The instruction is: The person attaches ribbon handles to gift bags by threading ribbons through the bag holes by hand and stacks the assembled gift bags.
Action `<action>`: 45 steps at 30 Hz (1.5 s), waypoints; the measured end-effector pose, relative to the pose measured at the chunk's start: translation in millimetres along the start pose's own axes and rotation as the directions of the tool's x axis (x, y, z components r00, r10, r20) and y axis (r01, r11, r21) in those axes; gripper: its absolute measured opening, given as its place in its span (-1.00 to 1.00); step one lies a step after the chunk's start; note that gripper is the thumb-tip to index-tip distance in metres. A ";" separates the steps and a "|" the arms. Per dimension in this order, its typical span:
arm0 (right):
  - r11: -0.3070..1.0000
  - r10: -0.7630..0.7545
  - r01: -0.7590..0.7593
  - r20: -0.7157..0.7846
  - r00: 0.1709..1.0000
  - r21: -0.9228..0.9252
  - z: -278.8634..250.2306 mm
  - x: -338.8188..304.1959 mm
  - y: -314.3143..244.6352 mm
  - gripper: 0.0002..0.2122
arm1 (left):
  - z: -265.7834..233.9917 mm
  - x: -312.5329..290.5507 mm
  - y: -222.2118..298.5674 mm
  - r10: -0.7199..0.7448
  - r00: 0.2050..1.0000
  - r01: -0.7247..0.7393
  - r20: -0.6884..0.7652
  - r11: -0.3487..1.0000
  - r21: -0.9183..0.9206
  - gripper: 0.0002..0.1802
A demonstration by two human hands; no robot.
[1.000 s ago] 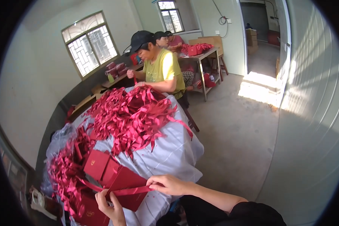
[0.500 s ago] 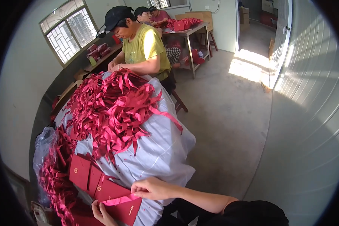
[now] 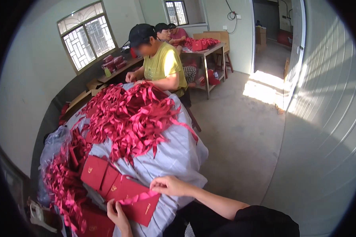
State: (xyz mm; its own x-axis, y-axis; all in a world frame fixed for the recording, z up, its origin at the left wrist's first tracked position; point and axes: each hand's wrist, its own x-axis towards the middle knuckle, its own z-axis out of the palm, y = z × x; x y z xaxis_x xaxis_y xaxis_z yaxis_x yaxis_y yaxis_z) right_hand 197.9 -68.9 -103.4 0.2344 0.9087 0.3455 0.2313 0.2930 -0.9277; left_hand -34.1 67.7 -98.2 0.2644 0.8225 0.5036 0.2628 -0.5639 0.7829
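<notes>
A pink-red ribbon [image 3: 139, 197] stretches between my two hands, slightly rippled, over a flat dark red folder-like piece with gold print [image 3: 140, 215]. My right hand [image 3: 169, 185] pinches the ribbon's right end near that piece's upper right corner. At the other end my left hand [image 3: 118, 216] has its fingers closed at the ribbon, by the piece's left edge. More flat red pieces [image 3: 95, 172] with gold marks overlap just beyond, on the pale cloth [image 3: 182, 158]. Whether the ribbon is fixed to the red piece I cannot tell.
A large heap of red ribbons [image 3: 130, 118] covers the table ahead. Another ribboned pile [image 3: 63, 177] lies at the left beside clear plastic [image 3: 53, 146]. Across the heap sits a person in a yellow shirt [image 3: 166, 65]; others sit at a farther table [image 3: 209, 51].
The view has tipped up, so the scene sits lower and farther right. The ribbon, flatter before, now ripples; both hands keep their places at its ends.
</notes>
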 end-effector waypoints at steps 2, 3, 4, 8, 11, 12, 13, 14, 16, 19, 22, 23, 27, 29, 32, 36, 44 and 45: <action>1.000 -0.019 0.017 -0.050 0.999 -0.023 2.2 2.9 1.3 -0.86 | -0.5 1.5 -1.5 0.004 1.000 -0.003 0.023 0.999 -0.039 -0.85; 0.998 -0.050 0.052 -0.056 0.997 0.033 4.1 6.0 4.8 -0.87 | -0.5 1.8 -2.7 -0.001 1.000 0.002 0.018 0.998 -0.057 -0.85; 0.997 -0.051 0.055 -0.082 0.995 0.047 5.1 8.0 7.3 -0.87 | 0.6 3.3 -4.1 -0.017 0.999 0.019 0.029 0.996 -0.084 -0.85; 0.995 -0.076 0.083 -0.126 0.989 0.051 5.2 13.5 11.8 -0.87 | 4.3 2.8 -8.3 -0.027 0.998 0.036 0.052 0.982 -0.186 -0.84; 0.995 -0.031 0.041 -0.107 0.994 0.095 3.0 10.2 10.5 -0.89 | 5.7 2.6 -17.5 -0.026 0.998 0.039 0.065 0.976 -0.212 -0.84; 0.993 -0.035 0.045 -0.092 0.995 0.106 4.0 10.7 10.0 -0.90 | 3.6 2.9 -20.3 -0.020 0.999 0.029 0.045 0.977 -0.210 -0.84; 0.994 -0.034 0.042 -0.081 0.996 0.103 4.7 9.6 9.5 -0.90 | 2.9 2.2 -20.9 -0.013 0.999 0.020 0.037 0.974 -0.225 -0.84; 0.993 -0.028 0.036 -0.081 0.996 0.108 4.9 8.4 9.2 -0.90 | 2.6 2.5 -21.7 -0.018 0.999 0.027 0.045 0.976 -0.217 -0.84; 0.995 -0.026 0.033 -0.080 0.996 0.089 6.4 7.4 10.1 -0.90 | 1.2 2.7 -24.8 -0.015 0.999 0.024 0.042 0.975 -0.220 -0.83; 0.990 -0.053 0.060 -0.064 0.997 0.124 6.7 9.3 15.0 -0.90 | 0.4 4.3 -28.9 -0.003 0.998 0.014 0.059 0.984 -0.179 -0.82; 0.992 -0.055 0.057 -0.017 0.998 0.113 3.5 10.5 17.1 -0.88 | 0.5 2.2 -24.3 -0.016 0.998 0.026 0.060 0.985 -0.173 -0.81; 0.993 -0.049 0.051 -0.018 0.999 0.111 4.6 10.8 15.2 -0.88 | 0.6 3.0 -29.0 -0.009 0.999 0.015 0.039 0.984 -0.175 -0.82; 0.991 -0.069 0.071 -0.026 0.997 0.115 2.9 9.7 14.2 -0.87 | 2.5 2.7 -25.7 0.006 0.999 0.000 0.032 0.983 -0.183 -0.84; 0.988 -0.063 0.065 -0.024 0.998 0.139 0.5 9.4 13.1 -0.87 | 3.3 2.0 -21.5 0.002 0.999 0.005 0.038 0.982 -0.187 -0.85; 0.991 -0.038 0.038 -0.007 0.999 0.132 2.3 7.6 13.2 -0.86 | 0.2 -0.2 -22.0 0.006 0.999 0.001 0.033 0.979 -0.203 -0.87; 0.985 -0.070 0.073 -0.022 0.997 0.154 1.8 7.3 11.7 -0.89 | -1.2 -1.2 -18.5 0.000 1.000 0.006 0.029 0.978 -0.210 -0.85; 0.986 -0.063 0.068 -0.040 0.997 0.154 -1.2 5.7 7.5 -0.87 | -1.2 -3.2 -6.9 -0.034 0.998 0.041 0.051 0.988 -0.148 -0.74; 0.985 -0.062 0.069 -0.047 0.997 0.159 -1.0 6.6 7.4 -0.87 | -2.6 -4.0 -6.4 -0.016 0.998 0.024 0.058 0.991 -0.133 -0.75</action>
State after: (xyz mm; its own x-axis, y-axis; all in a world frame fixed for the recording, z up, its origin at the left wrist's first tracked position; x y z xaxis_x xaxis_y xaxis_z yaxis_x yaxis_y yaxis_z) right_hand 202.1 -61.0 -107.8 0.2639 0.8736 0.4088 0.0936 0.3986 -0.9123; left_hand -39.2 68.2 -104.3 0.3131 0.8259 0.4689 0.1437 -0.5292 0.8362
